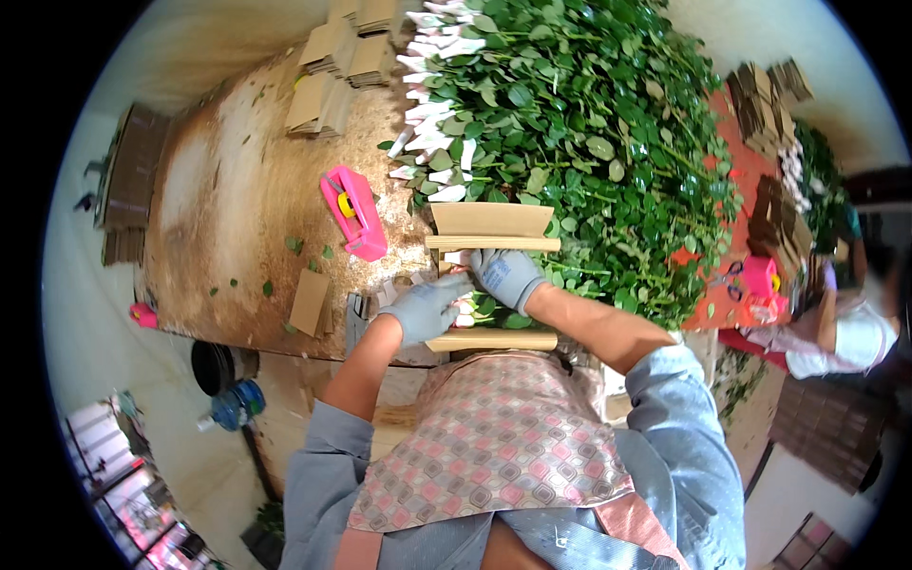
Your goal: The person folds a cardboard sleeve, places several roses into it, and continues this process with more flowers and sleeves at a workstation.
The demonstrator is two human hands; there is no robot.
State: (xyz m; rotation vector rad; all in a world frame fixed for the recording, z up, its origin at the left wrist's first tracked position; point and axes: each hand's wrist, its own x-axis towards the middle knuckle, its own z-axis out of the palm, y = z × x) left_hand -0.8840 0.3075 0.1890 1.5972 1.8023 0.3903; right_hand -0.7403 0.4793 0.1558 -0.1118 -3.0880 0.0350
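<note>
My left hand (425, 309), in a grey glove, reaches in from the left with its fingers bent together beside pale rose heads (464, 309). What its fingertips grip is hidden. Just right of it, my gloved right hand (508, 278) is closed around a rose at the neck of its pale bud (457, 257); the stem is mostly covered by the hand. Both hands work between two upright corrugated cardboard edges, the far cardboard (492, 243) and the near cardboard (494, 341) against my apron. Green leaves show between them.
A large heap of roses (589, 142), buds in white sleeves, covers the far table. Left of it are a pink tape dispenser (353, 214), stacked cardboard (318, 103) and a loose cardboard piece (310, 302). Scissors (730, 280) lie right, near a co-worker (841, 332).
</note>
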